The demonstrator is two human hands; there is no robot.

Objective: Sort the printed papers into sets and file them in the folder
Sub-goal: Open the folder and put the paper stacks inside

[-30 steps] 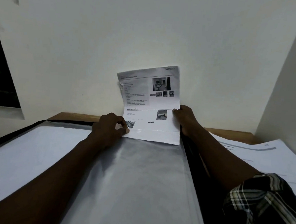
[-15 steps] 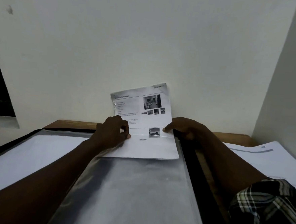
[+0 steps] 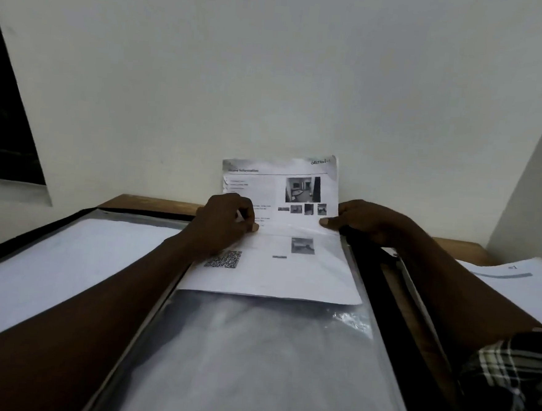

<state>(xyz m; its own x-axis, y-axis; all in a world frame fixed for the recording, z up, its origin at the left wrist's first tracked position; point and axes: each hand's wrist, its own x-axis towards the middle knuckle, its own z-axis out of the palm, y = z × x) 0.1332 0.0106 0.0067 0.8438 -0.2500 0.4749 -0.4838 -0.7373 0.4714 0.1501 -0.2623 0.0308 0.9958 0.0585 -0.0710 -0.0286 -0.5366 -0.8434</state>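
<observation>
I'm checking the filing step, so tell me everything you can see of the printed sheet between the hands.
The printed sheet is white paper with grey print: a heading, small photos, a QR code low on the left, handwriting at its top corner. Its lower half lies flat, seemingly inside the clear sleeve; its upper half bends up towards the wall. The left hand pinches its left edge, the right hand holds its right edge.

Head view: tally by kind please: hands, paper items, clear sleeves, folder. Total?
Hands: 2, left hand, right hand
Paper items: 3, printed sheet, filed white sheet, loose stack
Clear sleeves: 2, left sleeve, middle sleeve
Folder: 1, black folder
Total: 8
</observation>
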